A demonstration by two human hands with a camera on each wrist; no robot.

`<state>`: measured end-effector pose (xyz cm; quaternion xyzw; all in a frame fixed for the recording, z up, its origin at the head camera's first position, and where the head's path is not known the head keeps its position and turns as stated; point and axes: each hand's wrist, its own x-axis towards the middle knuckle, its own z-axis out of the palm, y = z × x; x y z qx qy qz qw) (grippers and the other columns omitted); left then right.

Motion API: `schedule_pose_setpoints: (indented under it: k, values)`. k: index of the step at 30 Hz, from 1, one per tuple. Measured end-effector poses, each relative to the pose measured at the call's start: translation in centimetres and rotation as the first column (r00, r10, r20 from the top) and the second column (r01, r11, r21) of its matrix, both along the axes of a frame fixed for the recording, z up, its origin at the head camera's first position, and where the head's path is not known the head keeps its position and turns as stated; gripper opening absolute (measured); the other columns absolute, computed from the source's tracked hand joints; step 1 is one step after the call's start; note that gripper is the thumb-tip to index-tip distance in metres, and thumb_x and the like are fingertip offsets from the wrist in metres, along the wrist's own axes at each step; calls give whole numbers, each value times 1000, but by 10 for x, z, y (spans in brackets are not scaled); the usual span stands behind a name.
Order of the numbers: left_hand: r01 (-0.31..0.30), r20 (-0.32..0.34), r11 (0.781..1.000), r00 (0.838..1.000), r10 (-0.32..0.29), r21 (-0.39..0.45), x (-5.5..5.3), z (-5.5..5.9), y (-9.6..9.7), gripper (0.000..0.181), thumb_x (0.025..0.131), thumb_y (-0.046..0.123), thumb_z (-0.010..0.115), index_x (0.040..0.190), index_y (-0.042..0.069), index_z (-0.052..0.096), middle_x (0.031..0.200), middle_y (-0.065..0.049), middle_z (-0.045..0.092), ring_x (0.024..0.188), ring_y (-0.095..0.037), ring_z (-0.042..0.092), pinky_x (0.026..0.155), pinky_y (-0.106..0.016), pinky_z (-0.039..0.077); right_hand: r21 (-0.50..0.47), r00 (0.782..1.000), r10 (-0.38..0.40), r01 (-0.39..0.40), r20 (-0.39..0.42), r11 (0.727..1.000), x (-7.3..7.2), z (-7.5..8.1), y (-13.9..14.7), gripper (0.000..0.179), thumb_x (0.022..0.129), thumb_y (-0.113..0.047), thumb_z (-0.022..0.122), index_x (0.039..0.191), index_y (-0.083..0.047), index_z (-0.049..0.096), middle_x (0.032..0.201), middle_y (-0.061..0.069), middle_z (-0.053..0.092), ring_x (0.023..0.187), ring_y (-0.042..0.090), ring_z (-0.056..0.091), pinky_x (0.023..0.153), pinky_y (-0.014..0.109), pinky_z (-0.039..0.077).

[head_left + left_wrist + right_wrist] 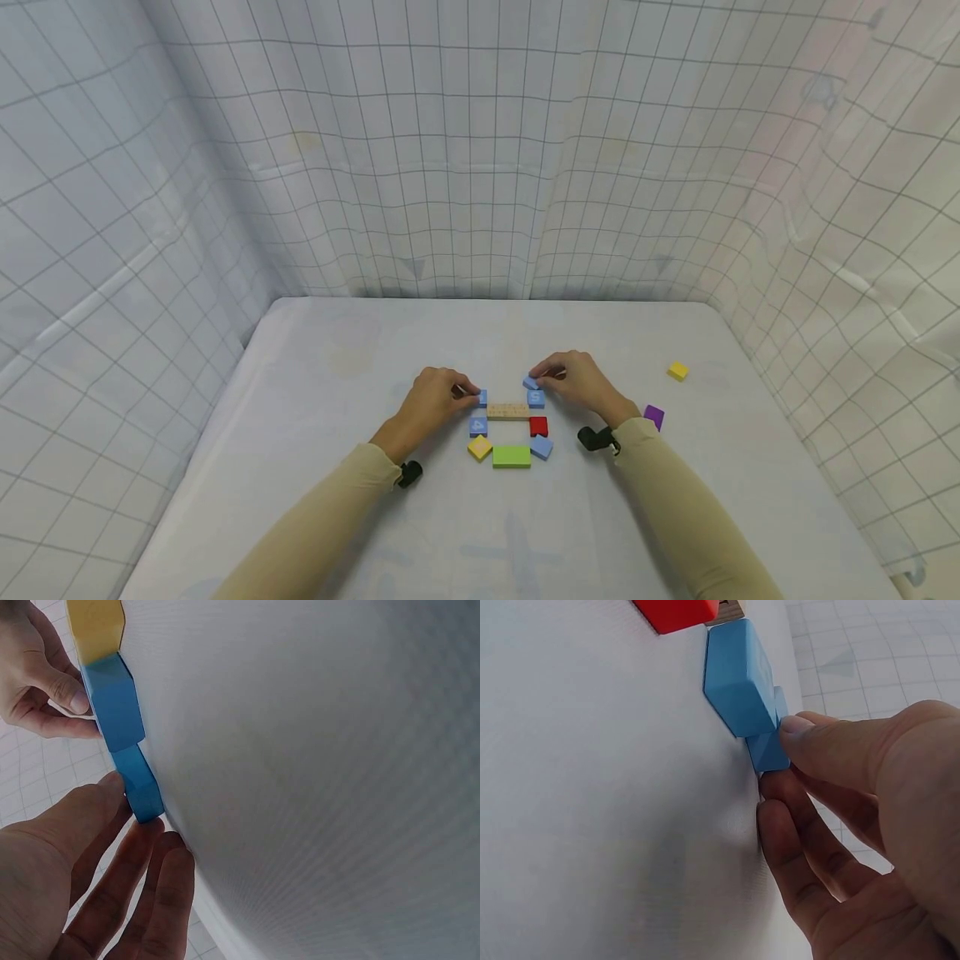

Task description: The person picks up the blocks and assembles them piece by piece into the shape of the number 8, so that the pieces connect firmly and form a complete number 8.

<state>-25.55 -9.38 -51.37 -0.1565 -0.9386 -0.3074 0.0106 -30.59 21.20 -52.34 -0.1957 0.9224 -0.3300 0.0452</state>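
Note:
My left hand (pixel 438 395) pinches a blue block (pixel 141 784) between thumb and fingers, at the upper left of a ring of blocks. Just below it lies a blue block marked 4 (pixel 478 427), then a tilted yellow block (pixel 480 448). Across the ring, my right hand (pixel 581 383) holds another blue block (pixel 768 752) by its edge, thumb on one side and fingers on the other. This block is set at an angle against a numbered blue block (pixel 536 399). Between the two sides runs a wooden block (pixel 508 412).
A red block (pixel 538 427) and a turned blue block (pixel 542 447) continue the right side. A long green block (pixel 512 457) forms the near side. Farther right lie a purple block (pixel 654 416), partly behind the right sleeve, and a yellow block (pixel 678 371).

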Motion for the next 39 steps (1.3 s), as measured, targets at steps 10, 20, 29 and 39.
schedule_pose_setpoints:
  k: [10, 20, 29, 39]
  values:
    - [7, -9, 1000, 1000, -7, 3, 0, -1, 0, 9, 100, 12, 93, 109, 11, 93, 111, -6, 91, 99, -19, 85, 96, -42, 71, -8, 1000, 7, -7, -10, 1000, 0, -2, 1, 19, 108, -8, 84, 125, -14, 90, 128, 7, 88, 122, 27, 80, 113, 49, 67]
    - [28, -29, 999, 999, -27, 31, 0, -3, -2, 9, 100, 10, 93, 109, 10, 92, 110, -7, 90, 97, -19, 85, 93, -41, 71, -3, 1000, 14, -14, 3, 1000, 0, -1, 1, 19, 108, -9, 83, 126, -14, 90, 130, 7, 87, 123, 28, 80, 114, 49, 67]
    - [27, -21, 999, 999, -26, 41, 0, -3, -4, 12, 100, 11, 94, 112, 10, 92, 112, -6, 90, 98, -18, 85, 93, -41, 71, 1, 1000, 14, -14, -5, 1000, -1, -1, 1, 19, 108, -9, 83, 125, -14, 90, 129, 7, 87, 122, 27, 79, 114, 49, 67]
    - [32, -37, 999, 999, -31, 36, -1, -5, -4, 11, 100, 11, 93, 111, 10, 92, 114, -7, 90, 98, -18, 85, 91, -40, 71, -2, 1000, 7, -7, -3, 1000, 0, -1, 2, 20, 109, -10, 83, 127, -16, 90, 130, 7, 87, 123, 28, 80, 114, 50, 67]
